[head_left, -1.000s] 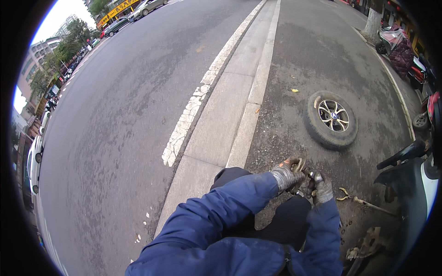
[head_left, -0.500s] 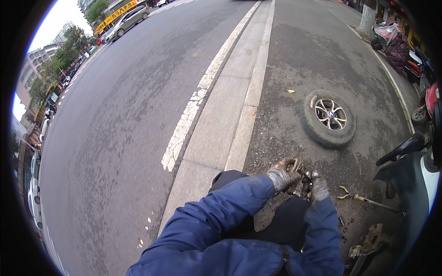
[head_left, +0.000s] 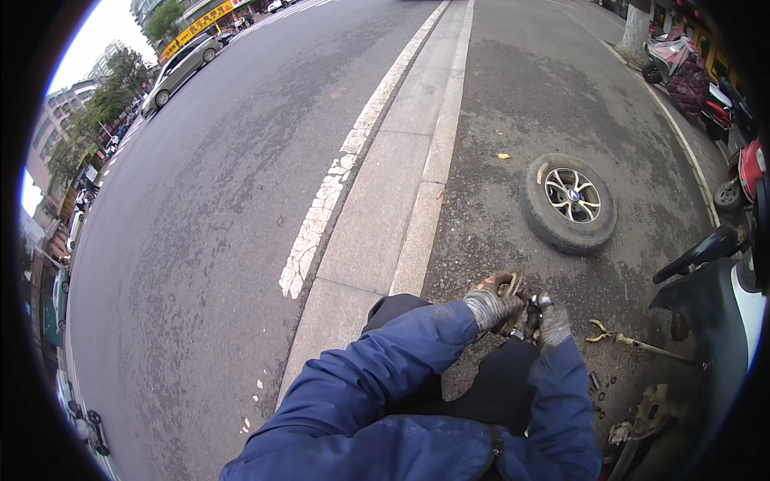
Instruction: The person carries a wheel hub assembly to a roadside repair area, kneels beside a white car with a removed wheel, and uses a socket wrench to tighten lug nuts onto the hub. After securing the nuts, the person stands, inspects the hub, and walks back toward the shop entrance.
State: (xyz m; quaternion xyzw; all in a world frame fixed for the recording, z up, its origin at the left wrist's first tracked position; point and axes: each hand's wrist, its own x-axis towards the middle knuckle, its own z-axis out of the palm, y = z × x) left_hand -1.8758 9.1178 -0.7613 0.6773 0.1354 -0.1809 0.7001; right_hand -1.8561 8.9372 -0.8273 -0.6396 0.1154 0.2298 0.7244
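In front of my knees, my left hand (head_left: 491, 305), in a dirty grey work glove, is closed round a worn metal part (head_left: 516, 287) with a curved, brownish edge. My right hand (head_left: 553, 322), gloved too, closes on a small dark metal piece (head_left: 532, 317) right beside it. Whether the two pieces are joined, I cannot tell; the fingers hide much of them. Beyond my hands a wheel with a tyre (head_left: 539, 215) lies flat on the asphalt, its spoked rim facing up.
Right of my hands lie yellow-handled pliers (head_left: 597, 330), a long rod-like tool (head_left: 654, 351), small loose parts (head_left: 595, 383) and a rusty metal bracket (head_left: 650, 410). A vehicle's white and dark bodywork (head_left: 746, 313) stands at the right. A stone kerb strip (head_left: 377, 208) runs along my left.
Both hands keep their grip and have hardly moved. The view has shifted slightly, and a grey car on the far road has moved left.
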